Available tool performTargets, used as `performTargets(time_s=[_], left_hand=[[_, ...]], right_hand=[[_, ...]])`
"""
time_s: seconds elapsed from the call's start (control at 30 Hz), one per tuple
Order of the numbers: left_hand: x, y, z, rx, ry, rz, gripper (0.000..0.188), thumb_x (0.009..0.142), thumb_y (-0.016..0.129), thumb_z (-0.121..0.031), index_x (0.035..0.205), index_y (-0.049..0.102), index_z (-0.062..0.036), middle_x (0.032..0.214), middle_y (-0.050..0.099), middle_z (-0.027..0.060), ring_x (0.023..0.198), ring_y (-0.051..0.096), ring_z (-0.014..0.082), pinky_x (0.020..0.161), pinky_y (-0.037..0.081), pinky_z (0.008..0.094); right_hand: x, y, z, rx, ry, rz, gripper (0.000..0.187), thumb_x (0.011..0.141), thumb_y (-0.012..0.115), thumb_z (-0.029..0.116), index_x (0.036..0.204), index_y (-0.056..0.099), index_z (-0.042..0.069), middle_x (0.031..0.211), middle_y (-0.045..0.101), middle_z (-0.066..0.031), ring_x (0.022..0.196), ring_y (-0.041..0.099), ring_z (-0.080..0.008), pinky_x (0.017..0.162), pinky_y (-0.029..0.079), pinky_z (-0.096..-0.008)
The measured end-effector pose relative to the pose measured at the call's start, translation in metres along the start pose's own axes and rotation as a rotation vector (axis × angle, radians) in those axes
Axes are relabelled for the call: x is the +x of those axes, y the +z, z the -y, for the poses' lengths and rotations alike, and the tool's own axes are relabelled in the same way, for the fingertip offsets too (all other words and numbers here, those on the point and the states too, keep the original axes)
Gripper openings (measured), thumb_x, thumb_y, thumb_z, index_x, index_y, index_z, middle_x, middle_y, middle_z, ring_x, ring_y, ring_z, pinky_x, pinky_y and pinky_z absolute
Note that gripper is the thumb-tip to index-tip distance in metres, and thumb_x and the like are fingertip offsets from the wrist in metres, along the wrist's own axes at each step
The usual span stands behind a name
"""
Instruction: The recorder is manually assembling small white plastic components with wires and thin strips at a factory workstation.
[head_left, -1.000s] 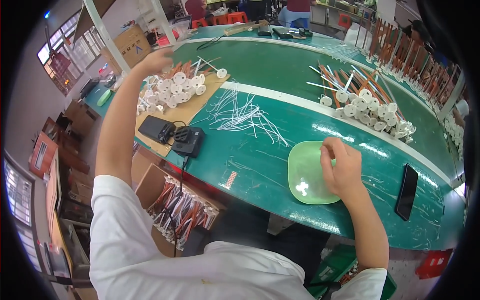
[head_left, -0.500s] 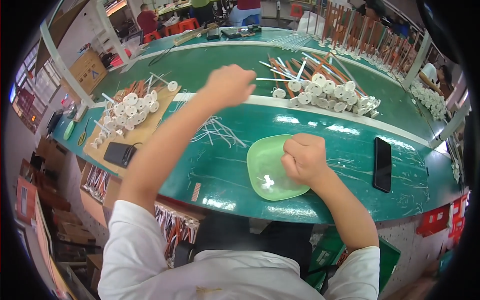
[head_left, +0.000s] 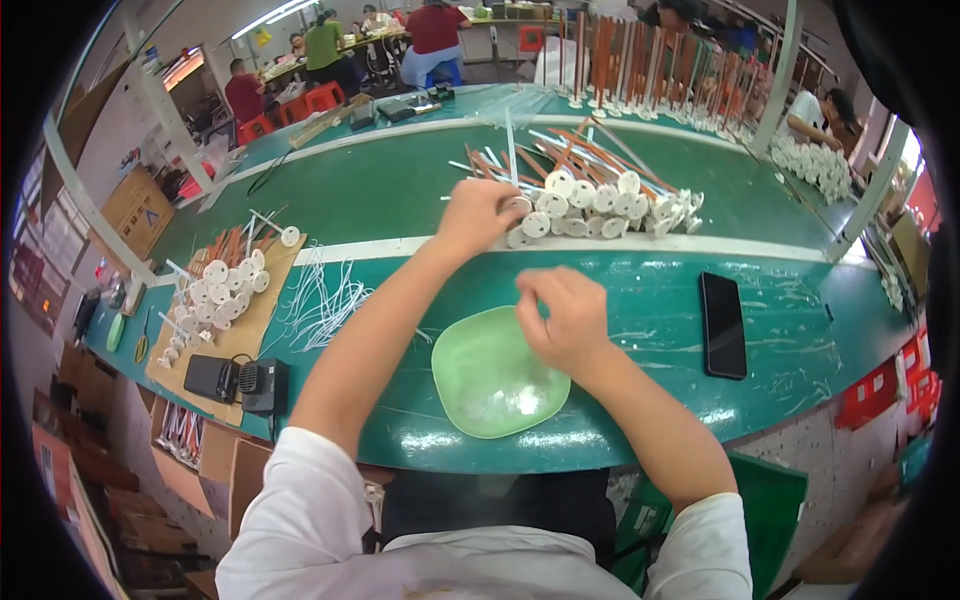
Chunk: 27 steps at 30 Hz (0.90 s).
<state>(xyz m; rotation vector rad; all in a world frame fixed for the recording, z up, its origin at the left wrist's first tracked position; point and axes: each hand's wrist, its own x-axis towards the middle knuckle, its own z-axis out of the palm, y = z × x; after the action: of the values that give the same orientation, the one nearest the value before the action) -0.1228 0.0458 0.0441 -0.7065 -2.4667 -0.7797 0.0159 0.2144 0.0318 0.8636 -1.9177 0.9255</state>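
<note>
My left hand (head_left: 480, 215) is at the near left edge of a pile of white discs (head_left: 590, 205) on white and brown sticks. Its fingers pinch a disc-ended stick (head_left: 512, 150), which points upward and away. Over the right side of a pale green bowl (head_left: 465, 375) hovers my right hand (head_left: 567, 315). Its thumb and fingers are curled together, and whatever they hold, if anything, is hidden. Shiny small bits or reflections show in the bowl.
Thin white strips (head_left: 335, 305) lie left of my left forearm. Further left, more disc-ended sticks (head_left: 220, 290) rest on cardboard beside a black box (head_left: 265, 385). A black phone (head_left: 722, 325) lies at right. Upright brown rods (head_left: 640, 70) stand at the back; people work beyond.
My left hand has come down to the disc pile and grips a stick there. The right hand's fist has loosened into a pinch above the bowl. The whole view has shifted.
</note>
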Motion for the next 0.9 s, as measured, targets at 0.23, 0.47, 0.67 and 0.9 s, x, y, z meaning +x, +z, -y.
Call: performTargets(time_s=[0.23, 0.47, 0.67, 0.9], left_hand=[[-0.088, -0.06, -0.065, -0.417, 0.082, -0.12, 0.028, 0.079, 0.073, 0.006, 0.105, 0.073, -0.0037, 0.094, 0.065, 0.0099, 0.088, 0.071, 0.0215, 0.075, 0.061, 0.0308], [-0.141, -0.073, -0.08, -0.346, 0.056, -0.225, 0.046, 0.069, 0.076, 0.009, 0.111, 0.069, -0.0055, 0.087, 0.063, 0.0088, 0.079, 0.069, 0.0208, 0.072, 0.06, 0.0293], [-0.157, -0.079, -0.081, -0.333, 0.062, -0.246, 0.049, 0.066, 0.076, 0.009, 0.112, 0.068, -0.0061, 0.086, 0.064, 0.008, 0.077, 0.072, 0.0209, 0.067, 0.06, 0.0303], [-0.161, -0.074, -0.075, -0.394, -0.025, -0.218, 0.046, 0.07, 0.078, 0.011, 0.112, 0.069, -0.0039, 0.096, 0.066, 0.008, 0.079, 0.072, 0.0142, 0.069, 0.063, 0.0255]], right_hand=[[0.009, 0.0, -0.001, 0.146, 0.161, -0.066, 0.037, 0.08, 0.076, 0.002, 0.117, 0.069, 0.005, 0.114, 0.068, -0.0146, 0.089, 0.071, -0.0225, 0.066, 0.061, -0.03], [0.005, 0.008, 0.031, 0.065, -0.123, -0.06, 0.024, 0.069, 0.081, 0.003, 0.093, 0.075, 0.0, 0.084, 0.074, -0.013, 0.069, 0.073, -0.0238, 0.062, 0.059, -0.0294], [0.003, 0.008, 0.039, -0.037, -0.251, -0.028, 0.028, 0.061, 0.085, 0.006, 0.087, 0.074, 0.002, 0.08, 0.074, -0.0116, 0.067, 0.072, -0.0231, 0.06, 0.058, -0.0289], [0.002, 0.01, 0.038, -0.045, -0.211, 0.041, 0.025, 0.066, 0.082, 0.001, 0.09, 0.074, 0.002, 0.08, 0.074, -0.0104, 0.066, 0.072, -0.0224, 0.06, 0.058, -0.0288]])
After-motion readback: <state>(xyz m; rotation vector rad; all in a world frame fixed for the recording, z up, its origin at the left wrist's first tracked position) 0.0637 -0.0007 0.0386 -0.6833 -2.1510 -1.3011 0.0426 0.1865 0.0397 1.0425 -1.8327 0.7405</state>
